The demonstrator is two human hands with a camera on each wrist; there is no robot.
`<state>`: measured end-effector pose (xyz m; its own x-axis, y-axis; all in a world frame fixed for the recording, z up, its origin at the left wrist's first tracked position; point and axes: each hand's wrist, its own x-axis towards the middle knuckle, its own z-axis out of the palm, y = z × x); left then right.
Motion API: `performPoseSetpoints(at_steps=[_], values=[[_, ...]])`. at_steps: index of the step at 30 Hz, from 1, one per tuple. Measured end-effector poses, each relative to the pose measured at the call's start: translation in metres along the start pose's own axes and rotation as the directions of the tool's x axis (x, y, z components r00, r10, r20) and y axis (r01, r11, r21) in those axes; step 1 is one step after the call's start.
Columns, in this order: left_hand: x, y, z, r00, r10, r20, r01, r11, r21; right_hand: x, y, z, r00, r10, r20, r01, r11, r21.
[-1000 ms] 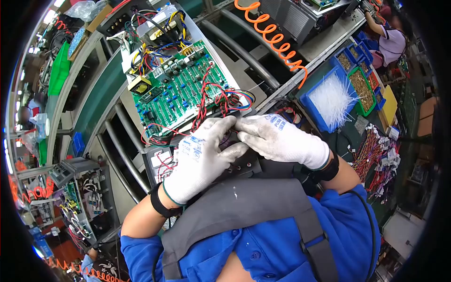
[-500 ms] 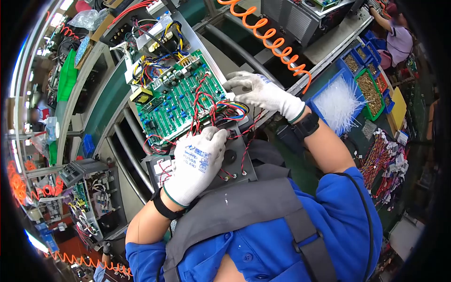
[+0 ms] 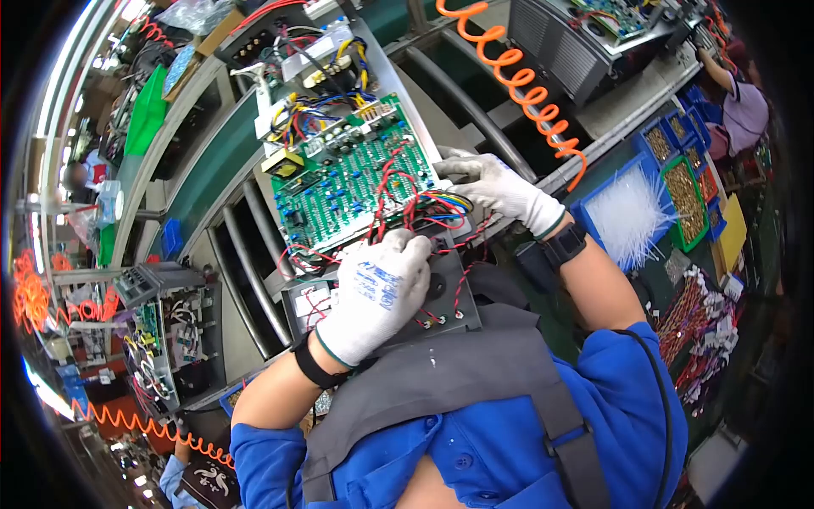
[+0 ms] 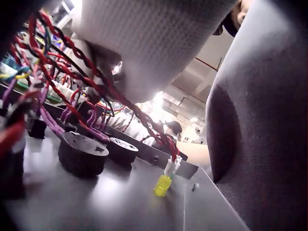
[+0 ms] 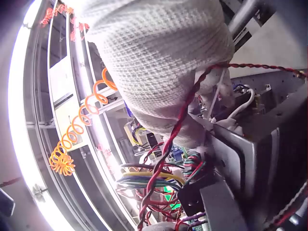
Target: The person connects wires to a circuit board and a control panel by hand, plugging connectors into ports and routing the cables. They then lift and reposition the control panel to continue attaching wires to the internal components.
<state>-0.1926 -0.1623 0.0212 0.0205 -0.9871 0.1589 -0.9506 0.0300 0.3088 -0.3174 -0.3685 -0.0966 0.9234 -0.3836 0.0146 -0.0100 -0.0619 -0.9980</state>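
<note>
My left hand [image 3: 381, 284], in a white glove, curls its fingers on red and black twisted wires [image 4: 101, 86] beside a grey metal panel [image 3: 469, 318]. Its fingertips are mostly hidden. Black round parts [image 4: 83, 153] with purple wires and a yellow part [image 4: 162, 185] sit on that panel. At the metal chassis edge, my gloved right hand [image 3: 504, 191] bends its fingers around a thin white cable tie [image 5: 217, 94]. Just below those fingers lies a bundle of coloured wires [image 5: 149, 178]. The green circuit board [image 3: 343, 182] lies in the chassis beyond both hands.
An orange coiled hose [image 3: 517, 76] hangs above the roller conveyor [image 3: 475, 119]. To the right stand a blue bin [image 3: 585, 212] of white strips and a green bin [image 3: 704, 225] of small parts. Another opened unit [image 3: 174, 339] is at left; other people work farther off.
My hands were together over the panel one second ago. The right hand has since moved away to the chassis edge beside the coloured wires; the left has stayed at the twisted wires.
</note>
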Motion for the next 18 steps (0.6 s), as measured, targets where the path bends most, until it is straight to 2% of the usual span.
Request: performPoseSetpoints(at_steps=[1,2,3,6,8,9,11,13,15,18], values=[[-0.001,0.002,-0.001,1.0,0.001,-0.015,-0.001,1.0,-0.01,0.0,-0.003,-0.002,0.999,0.025,0.038,-0.028,0.996,0.084],[-0.001,0.003,-0.001,0.999,-0.031,-0.031,0.03,0.999,-0.04,0.0,0.008,-0.006,0.999,0.022,0.05,-0.025,0.998,0.051],[-0.002,0.002,-0.001,0.999,-0.037,-0.038,0.035,0.999,-0.036,-0.004,-0.002,0.001,0.998,0.05,-0.024,-0.049,0.997,0.065],[-0.004,-0.001,0.0,0.987,-0.158,0.009,0.158,0.982,-0.101,-0.004,0.001,0.008,0.998,0.054,-0.024,-0.051,0.992,0.112],[-0.005,-0.003,0.0,0.99,-0.135,-0.033,0.131,0.985,-0.11,-0.003,-0.006,0.016,0.986,0.127,-0.108,-0.102,0.971,0.214],[-0.005,-0.004,0.0,0.991,-0.11,-0.076,0.101,0.988,-0.113,-0.003,-0.004,0.018,0.98,0.106,-0.17,-0.091,0.991,0.098],[-0.004,-0.005,-0.003,0.995,-0.086,-0.059,0.076,0.986,-0.15,-0.003,-0.005,0.024,0.966,0.092,-0.241,-0.081,0.995,0.055],[-0.001,-0.003,-0.008,0.977,0.152,0.152,-0.152,0.988,-0.008,-0.001,-0.002,0.024,0.969,0.069,-0.237,-0.077,0.997,-0.027],[-0.006,-0.003,0.001,0.918,0.29,0.272,-0.328,0.939,0.106,0.002,-0.002,0.026,0.963,0.124,-0.238,-0.117,0.992,0.041],[-0.004,-0.003,-0.001,0.896,0.326,0.301,-0.37,0.923,0.103,0.003,-0.008,0.024,0.963,0.109,-0.247,-0.133,0.988,-0.082]])
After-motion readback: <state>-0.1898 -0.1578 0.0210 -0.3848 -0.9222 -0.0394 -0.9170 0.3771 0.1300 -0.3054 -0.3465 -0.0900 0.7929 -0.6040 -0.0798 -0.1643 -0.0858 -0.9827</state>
